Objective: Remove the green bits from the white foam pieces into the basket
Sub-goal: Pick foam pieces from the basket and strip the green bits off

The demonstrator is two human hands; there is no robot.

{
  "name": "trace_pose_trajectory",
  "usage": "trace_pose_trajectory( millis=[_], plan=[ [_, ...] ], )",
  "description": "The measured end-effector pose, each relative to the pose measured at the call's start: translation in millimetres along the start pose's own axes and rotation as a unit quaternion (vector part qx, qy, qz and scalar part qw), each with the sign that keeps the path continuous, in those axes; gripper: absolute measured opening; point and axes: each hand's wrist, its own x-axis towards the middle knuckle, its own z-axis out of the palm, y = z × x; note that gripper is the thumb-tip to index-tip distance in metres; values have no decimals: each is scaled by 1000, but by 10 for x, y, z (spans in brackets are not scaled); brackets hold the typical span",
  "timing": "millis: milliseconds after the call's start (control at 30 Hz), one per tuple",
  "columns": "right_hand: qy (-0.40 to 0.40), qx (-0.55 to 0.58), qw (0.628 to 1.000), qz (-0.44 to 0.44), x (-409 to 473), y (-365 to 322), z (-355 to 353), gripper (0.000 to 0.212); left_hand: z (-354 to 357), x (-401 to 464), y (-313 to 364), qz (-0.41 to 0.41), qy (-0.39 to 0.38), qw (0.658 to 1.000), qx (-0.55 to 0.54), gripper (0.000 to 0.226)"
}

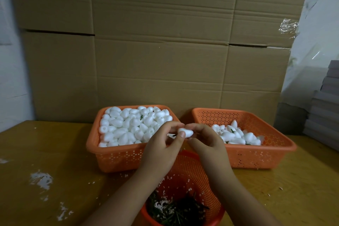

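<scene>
1. Foam pieces heap the left orange tray [95, 141] to its rim on the yellowish table [55, 152].
2. Left hand [161, 150] pinches a white foam piece [186, 132] between thumb and curled fingers.
3. Right hand [207, 143] touches the same piece with bent fingertips; its exact grip seems hidden.
4. Round orange basket [205, 180] below the hands holds green bits [176, 211].
5. Right orange tray [256, 154] holds fewer pieces.

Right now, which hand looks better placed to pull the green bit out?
Probably the right hand: its fingertips sit at the end of the foam piece, while the left hand grips it steady above the round basket of green bits.
</scene>
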Motion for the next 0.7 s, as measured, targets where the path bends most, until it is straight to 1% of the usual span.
trace_pose_trajectory(
  millis=[167, 300, 433, 467, 533, 633, 700],
  plan=[
    [24, 1, 999, 37, 34, 27, 21, 13, -5, 0, -2, 14, 18, 1000, 19, 21],
    [-8, -15, 999, 52, 39, 16, 37, 19, -4, -12, 17, 37, 22, 998, 45, 20],
    [-6, -14, 999, 50, 59, -23, -7, 15, -13, -17, 104, 87, 30, 992, 82, 18],
    [4, -13, 998, 54, 72, -48, -20, 13, -29, -13, 130, 100, 35, 990, 97, 21],
    [47, -22, 997, 60, 108, -92, -71, 9, -81, 8, 172, 113, 48, 985, 123, 23],
    [138, -58, 987, 49, 187, -135, -214, 9, -180, 67, 184, 106, 90, 976, 170, 25],
    [195, -47, 979, 39, 230, -152, -319, 13, -276, 108, 170, 88, 108, 962, 234, 22]
  ],
)
